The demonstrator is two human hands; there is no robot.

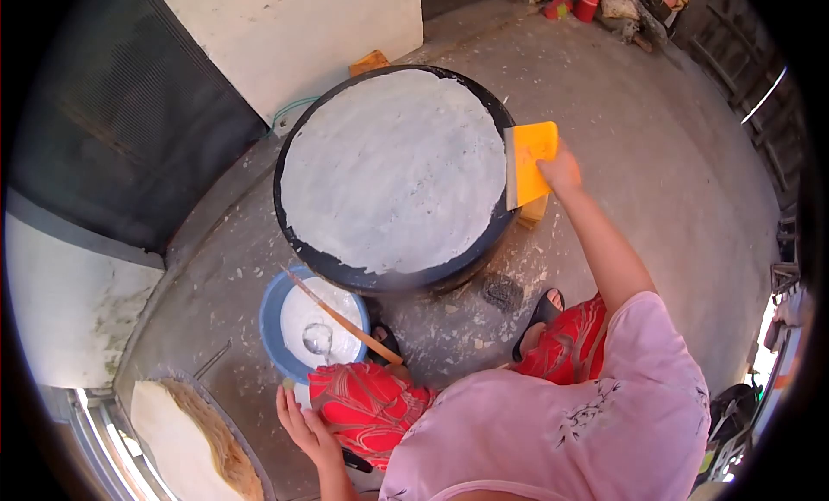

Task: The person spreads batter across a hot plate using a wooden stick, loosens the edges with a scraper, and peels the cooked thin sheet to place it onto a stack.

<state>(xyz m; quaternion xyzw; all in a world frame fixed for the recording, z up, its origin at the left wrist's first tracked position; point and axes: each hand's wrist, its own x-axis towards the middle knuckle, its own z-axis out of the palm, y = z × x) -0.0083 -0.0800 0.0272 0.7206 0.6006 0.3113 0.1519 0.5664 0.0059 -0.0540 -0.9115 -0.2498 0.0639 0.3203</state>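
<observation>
My right hand (pixel 561 169) grips a yellow scraper (pixel 537 147) by its handle side. The scraper's pale straight edge rests at the right rim of a large round black griddle (pixel 324 275). A thin whitish sheet of batter (pixel 393 173) covers most of the griddle, with a ragged edge. Low on the left, my left hand (pixel 306 428) is held out beside my knee, its fingers stretched and apart, with nothing visibly gripped. Near it stands a blue bucket (pixel 273 315) of white liquid (pixel 302 311) with a ladle bowl (pixel 317 338) in it. A thin wooden stick (pixel 337 318) lies across the bucket.
A stack of thin round flatbreads (pixel 181 436) lies at the lower left. Wooden blocks (pixel 369 63) sit beside the griddle, near a white wall (pixel 302 26). A dark mesh pad (pixel 502 291) is on the concrete floor between griddle and foot. Red items (pixel 587 2) stand far back right.
</observation>
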